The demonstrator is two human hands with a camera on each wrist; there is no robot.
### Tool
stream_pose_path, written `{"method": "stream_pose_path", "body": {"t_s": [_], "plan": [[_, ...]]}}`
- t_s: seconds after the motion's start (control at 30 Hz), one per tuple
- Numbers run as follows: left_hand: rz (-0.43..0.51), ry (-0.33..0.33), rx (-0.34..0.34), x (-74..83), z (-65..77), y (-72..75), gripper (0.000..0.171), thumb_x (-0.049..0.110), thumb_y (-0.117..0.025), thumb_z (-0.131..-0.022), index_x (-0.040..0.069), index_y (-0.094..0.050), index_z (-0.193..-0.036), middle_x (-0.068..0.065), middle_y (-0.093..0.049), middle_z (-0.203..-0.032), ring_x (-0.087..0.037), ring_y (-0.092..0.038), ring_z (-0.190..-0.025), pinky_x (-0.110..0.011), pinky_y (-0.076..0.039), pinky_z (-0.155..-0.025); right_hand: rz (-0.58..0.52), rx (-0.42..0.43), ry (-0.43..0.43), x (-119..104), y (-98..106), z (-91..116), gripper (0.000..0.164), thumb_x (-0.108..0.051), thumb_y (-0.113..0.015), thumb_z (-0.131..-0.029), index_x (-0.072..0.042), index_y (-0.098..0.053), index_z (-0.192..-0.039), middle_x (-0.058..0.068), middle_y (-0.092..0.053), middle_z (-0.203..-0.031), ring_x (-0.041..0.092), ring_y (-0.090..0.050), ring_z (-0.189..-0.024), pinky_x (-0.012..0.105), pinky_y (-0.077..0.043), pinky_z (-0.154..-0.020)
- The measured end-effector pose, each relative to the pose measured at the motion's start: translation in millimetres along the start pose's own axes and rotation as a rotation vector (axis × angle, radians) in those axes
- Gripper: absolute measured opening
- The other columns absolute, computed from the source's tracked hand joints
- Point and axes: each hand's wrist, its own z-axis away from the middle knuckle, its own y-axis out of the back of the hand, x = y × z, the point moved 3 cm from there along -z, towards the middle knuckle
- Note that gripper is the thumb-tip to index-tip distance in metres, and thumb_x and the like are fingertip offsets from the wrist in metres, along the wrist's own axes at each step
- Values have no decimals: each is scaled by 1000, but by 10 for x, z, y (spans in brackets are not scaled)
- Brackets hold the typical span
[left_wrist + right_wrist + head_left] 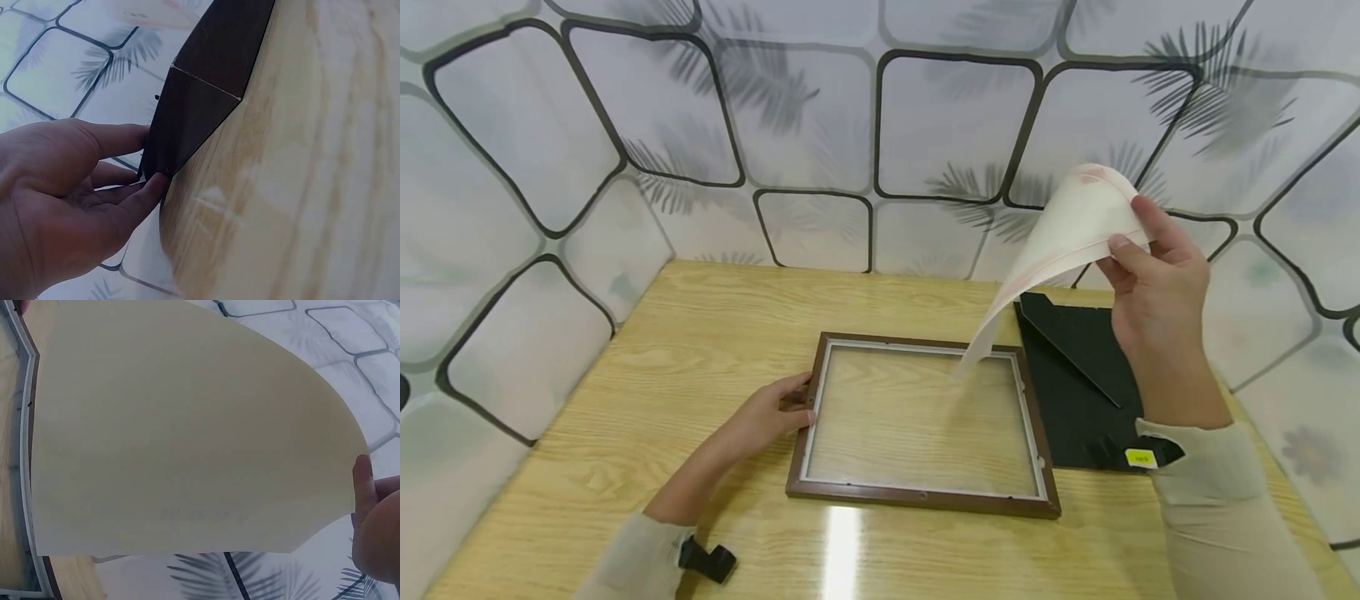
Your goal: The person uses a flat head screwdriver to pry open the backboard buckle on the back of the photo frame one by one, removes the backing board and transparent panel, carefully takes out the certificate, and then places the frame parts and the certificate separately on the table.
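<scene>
A brown picture frame [922, 497] lies flat on the table, its back side up, with the wood grain visible through its clear pane [910, 425]. My left hand [771, 410] holds the frame's left side; in the left wrist view its fingers [115, 139] and thumb pinch the dark edge. Raised above the right of the frame, my right hand [1165, 292] pinches one end of a curved sheet of paper [1067, 221], cream with a reddish border line. Its other end hangs over the frame's upper right; whether it touches the pane I cannot tell. The right wrist view shows the sheet's plain side [200, 425].
A black backing board [1052, 417] with a stand leg [1063, 346] lies right of the frame, partly behind my right forearm. The pale wooden table [722, 317] meets patterned walls [955, 125] at the back and sides.
</scene>
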Motion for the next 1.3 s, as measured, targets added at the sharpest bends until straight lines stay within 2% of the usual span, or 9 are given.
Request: {"method": "stream_pose_path", "body": {"t_s": [0.23, 0.33, 0.53, 0.7, 0.8, 1.0, 1.1, 1.2, 1.3], "plan": [[-6, -5, -2, 7, -5, -20, 70, 18, -63, -100, 0, -28, -158, -25, -44, -152, -42, -47, -136, -52, -46, -107, -259, 31, 64, -19, 127, -42, 47, 27, -57, -85, 10, -61, -129, 18, -59, -120, 31, -71, -101, 37, -60, -77], [-16, -17, 1, 19, 17, -23, 70, 18, -64, -100, 0, -28, -158, -27, -42, -153, -44, -46, -137, -54, -45, -108, -328, 19, 85, -44, 135, -44, 47, 26, -57, -86, 11, -60, -130, 18, -60, -121, 33, -71, -104, 39, -59, -81], [-26, -12, 1, 18, 77, -18, 70, 19, -64, -100, 1, -28, -158, -27, -43, -153, -44, -46, -137, -54, -45, -108, -381, 60, 97, -46, 207, -44, 47, 24, -55, -89, 8, -58, -133, 16, -61, -125, 33, -67, -114, 40, -57, -87], [-20, -7, -3, 12, 86, -25, 70, 21, -64, -100, 2, -29, -158, -26, -43, -152, -43, -47, -136, -53, -46, -106, -373, 145, 77, 41, 447, -43, 46, 21, -53, -92, 4, -57, -134, 12, -57, -134, 29, -65, -115, 35, -60, -82], [-19, -2, -1, 4, 86, -22, 70, 20, -64, -100, 2, -29, -158, -26, -43, -153, -42, -47, -136, -52, -47, -106, -258, 245, 22, 165, 668, -17, 43, 19, -56, -92, 2, -59, -131, 9, -52, -136, 24, -65, -109, 30, -61, -72], [-20, 0, 4, 2, 89, -29, 69, 19, -63, -100, 2, -29, -158, -25, -41, -154, -42, -47, -135, -52, -46, -107, 180, 368, -116, 466, 997, 157, 43, 11, -59, -94, -1, -61, -135, 5, -38, -152, 14, -64, -102, 17, -57, -67], [-16, 0, 1, 13, 95, -35, 69, 20, -63, -101, 2, -29, -158, -25, -40, -155, -42, -47, -136, -53, -46, -106, 356, 308, -181, 589, 1071, 274, 48, 4, -55, -99, -3, -51, -146, 7, -25, -163, 13, -62, -118, 12, -55, -76], [-3, 7, -3, 29, 102, -35, 69, 20, -63, -101, 2, -28, -158, -24, -41, -155, -42, -46, -136, -53, -45, -107, 504, 180, -237, 685, 1098, 373, 54, -1, -47, -104, -5, -35, -156, 13, -11, -168, 17, -46, -140, 9, -50, -86], [-11, -3, -13, 40, 106, -31, 69, 20, -62, -101, 1, -28, -158, -25, -39, -155, -42, -46, -135, -53, -46, -106, 612, 61, -265, 760, 1110, 444, 58, 1, -42, -104, -4, -23, -159, 18, -7, -168, 23, -36, -147, 10, -48, -91]]}}
